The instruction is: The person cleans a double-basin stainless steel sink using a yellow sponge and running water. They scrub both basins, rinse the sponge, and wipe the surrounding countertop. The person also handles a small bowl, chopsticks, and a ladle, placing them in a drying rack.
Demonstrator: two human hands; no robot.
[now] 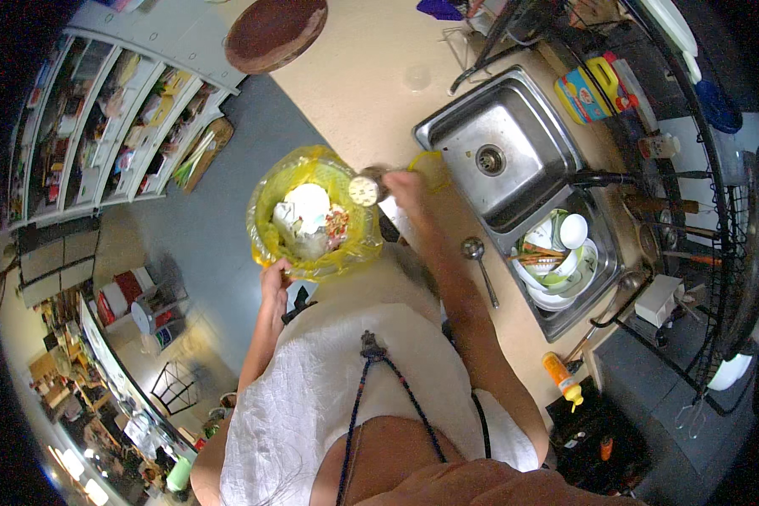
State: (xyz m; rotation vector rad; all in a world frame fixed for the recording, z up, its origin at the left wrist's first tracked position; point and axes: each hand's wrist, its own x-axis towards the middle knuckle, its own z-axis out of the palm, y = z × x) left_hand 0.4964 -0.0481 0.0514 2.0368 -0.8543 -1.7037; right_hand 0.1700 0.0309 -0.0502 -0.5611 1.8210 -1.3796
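Note:
My left hand (275, 283) grips the near-left rim of a waste bin lined with a yellow plastic bag (259, 218). White crumpled waste (307, 205) and red and pale food scraps (336, 222) lie inside it. Blurred by motion, my right hand (406, 191) holds a small round metal piece, apparently a sink strainer (365, 190), at the bin's right rim. Its pale, speckled round face is turned towards me. Just beyond that hand, a thing with a yellow rim (422, 160) rests at the counter's edge.
Right of me, a steel double sink (512, 145) is set in the beige counter (360, 82). Its nearer basin holds stacked bowls (560, 272) and chopsticks. A ladle (474, 248) and an orange squeeze bottle (561, 376) lie nearby. Shelves (114, 126) stand at left.

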